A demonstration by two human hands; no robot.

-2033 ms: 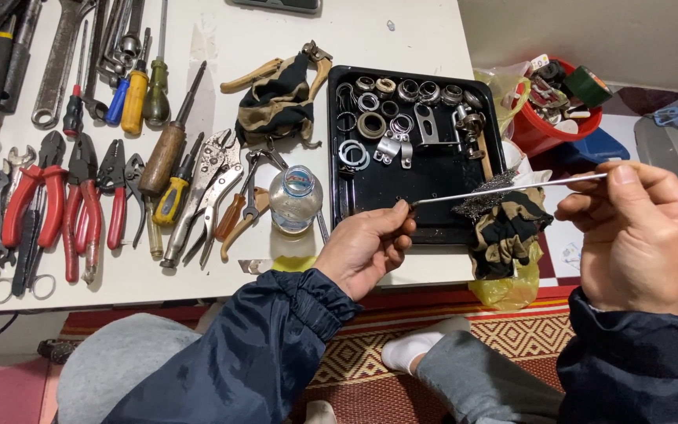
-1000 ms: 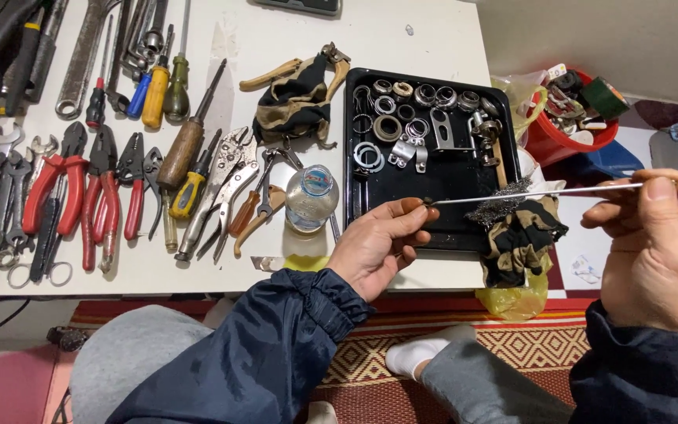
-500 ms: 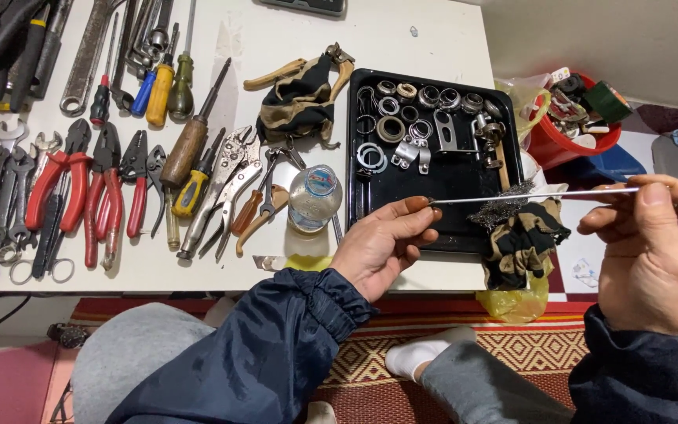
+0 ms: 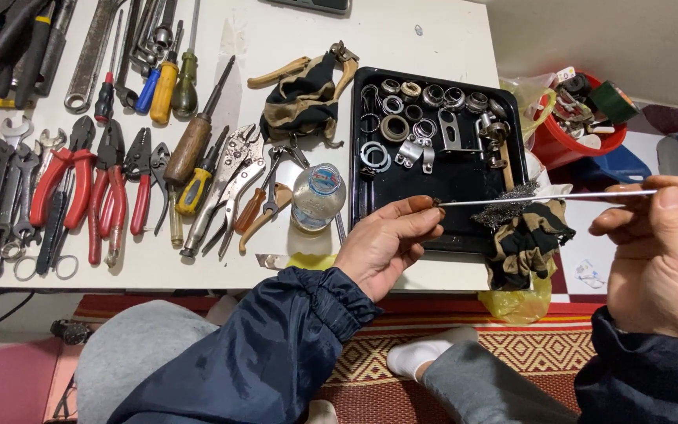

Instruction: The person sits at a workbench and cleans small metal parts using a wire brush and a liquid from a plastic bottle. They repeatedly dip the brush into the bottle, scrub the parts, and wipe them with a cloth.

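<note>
One thin metal rod [image 4: 547, 198], held level over the black tray's [image 4: 464, 177] near edge: left hand [image 4: 390, 243] pinched on one end, right hand [image 4: 657, 251] on the other. One water bottle [image 4: 317, 196] at the left hand's 10 o'clock.

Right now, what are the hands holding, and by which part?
A thin metal rod, held level: left hand pinches its left tip, right hand grips its right end.

Person's clothing, head view.
Left hand [image 4: 386, 245] and right hand [image 4: 663, 259] bare, no gloves, rings or watch. Dark navy puffy nylon jacket sleeves [image 4: 276, 353] with elastic gathered cuffs; grey fabric trousers [image 4: 131, 357]; one white sock [image 4: 421, 355] visible.
</note>
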